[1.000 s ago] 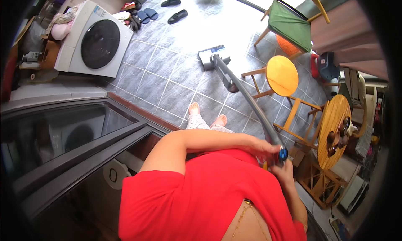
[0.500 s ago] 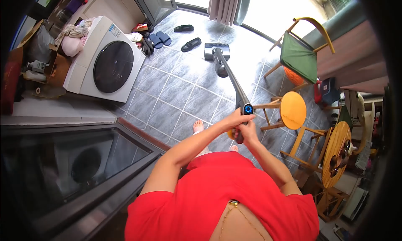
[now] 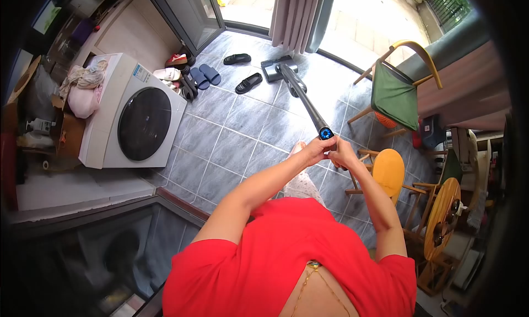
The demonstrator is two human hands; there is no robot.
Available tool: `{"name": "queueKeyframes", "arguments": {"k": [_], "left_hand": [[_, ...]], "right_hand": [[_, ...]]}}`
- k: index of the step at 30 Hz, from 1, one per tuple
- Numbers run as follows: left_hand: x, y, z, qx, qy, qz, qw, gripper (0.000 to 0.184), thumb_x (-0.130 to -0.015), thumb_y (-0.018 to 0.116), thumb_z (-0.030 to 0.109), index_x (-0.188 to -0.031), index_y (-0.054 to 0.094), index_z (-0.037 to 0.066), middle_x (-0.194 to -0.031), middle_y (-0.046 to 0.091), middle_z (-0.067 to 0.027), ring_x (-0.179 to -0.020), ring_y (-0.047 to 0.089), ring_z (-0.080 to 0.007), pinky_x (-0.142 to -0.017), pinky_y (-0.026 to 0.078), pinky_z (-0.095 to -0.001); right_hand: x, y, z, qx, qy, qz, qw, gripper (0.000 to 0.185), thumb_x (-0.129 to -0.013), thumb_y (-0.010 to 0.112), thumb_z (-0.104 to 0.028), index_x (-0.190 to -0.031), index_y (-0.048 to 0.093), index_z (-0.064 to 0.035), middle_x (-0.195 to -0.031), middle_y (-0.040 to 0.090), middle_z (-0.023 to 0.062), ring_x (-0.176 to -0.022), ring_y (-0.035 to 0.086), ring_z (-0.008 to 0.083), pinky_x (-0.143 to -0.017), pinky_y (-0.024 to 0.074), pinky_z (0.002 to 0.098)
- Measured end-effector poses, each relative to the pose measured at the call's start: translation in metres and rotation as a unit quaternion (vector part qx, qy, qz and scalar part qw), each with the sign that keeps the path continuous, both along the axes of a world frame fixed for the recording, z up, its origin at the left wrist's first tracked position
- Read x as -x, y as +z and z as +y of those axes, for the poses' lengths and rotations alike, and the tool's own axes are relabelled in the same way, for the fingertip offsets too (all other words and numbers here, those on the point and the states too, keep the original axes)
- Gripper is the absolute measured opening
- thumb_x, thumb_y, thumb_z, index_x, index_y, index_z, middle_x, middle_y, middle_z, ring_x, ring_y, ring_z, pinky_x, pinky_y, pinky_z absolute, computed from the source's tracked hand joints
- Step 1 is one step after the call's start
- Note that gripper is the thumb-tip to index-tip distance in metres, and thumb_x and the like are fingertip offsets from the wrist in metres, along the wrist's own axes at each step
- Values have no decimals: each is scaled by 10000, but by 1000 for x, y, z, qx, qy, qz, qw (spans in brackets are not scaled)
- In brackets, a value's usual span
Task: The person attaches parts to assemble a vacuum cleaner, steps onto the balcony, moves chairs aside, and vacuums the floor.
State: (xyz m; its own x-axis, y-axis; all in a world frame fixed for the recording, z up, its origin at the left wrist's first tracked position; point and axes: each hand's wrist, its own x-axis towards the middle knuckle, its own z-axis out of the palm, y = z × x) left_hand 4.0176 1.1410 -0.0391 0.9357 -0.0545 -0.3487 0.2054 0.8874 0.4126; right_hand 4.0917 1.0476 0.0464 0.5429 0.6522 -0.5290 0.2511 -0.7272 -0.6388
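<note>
A dark stick vacuum cleaner slants away from me, its flat floor head resting on the grey tiles beside a pair of black shoes. Its round blue-lit display faces up just beyond my hands. My left hand, on the arm at the left of the view, and my right hand, on the arm at the right, meet at the handle with their fingers closed round it. Most of the handle is hidden by the hands.
A white washing machine stands at the left, with blue slippers and other shoes past it. On the right are a green-seated chair, a round stool and a wooden table. Curtains hang by the doorway.
The vacuum has swung from right to left and further away, its head now near the curtain and black shoes. Both hands moved with it, and the view has shifted forward.
</note>
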Motion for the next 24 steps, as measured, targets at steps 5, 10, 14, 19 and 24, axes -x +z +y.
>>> {"name": "queueKeyframes", "arguments": {"k": [5,10,14,19,24], "left_hand": [[-87,-17,60,22,10,-25,999,340,-815,616,279,-1071,501,87,-1098,537,-65,-1069,483,-218,-871,412,-465],[-173,-5,118,52,72,-21,996,387,-801,619,328,-1092,492,108,-1045,518,-55,-1002,487,-220,-876,406,-469],[-230,4,170,51,129,-42,989,398,-797,610,359,-1083,498,108,-1025,523,-42,-991,496,-212,-874,416,-444],[-274,6,227,60,165,-59,983,441,-747,649,394,-1064,504,124,-1028,522,-29,-1001,487,-205,-885,408,-453],[-302,2,286,82,205,-42,974,318,-783,627,352,-987,533,126,-960,549,-5,-938,519,-184,-833,442,-442]], "right_hand": [[-95,-13,61,-8,53,-43,998,255,-653,587,-13,-880,472,6,-570,545,96,-408,502,142,-350,386,291],[-204,-22,134,16,203,-216,955,323,-650,649,-174,-918,519,-50,-793,619,186,-790,584,389,-693,463,460],[-270,-16,201,22,274,-221,936,265,-645,619,-113,-876,511,-40,-783,615,198,-763,590,383,-676,467,453],[-322,-13,269,20,336,-281,899,242,-668,609,-154,-871,529,-47,-790,620,181,-763,598,363,-674,469,448],[-350,-19,336,13,351,-269,897,253,-668,625,-166,-882,541,-62,-795,627,159,-761,604,341,-667,471,431]]}}
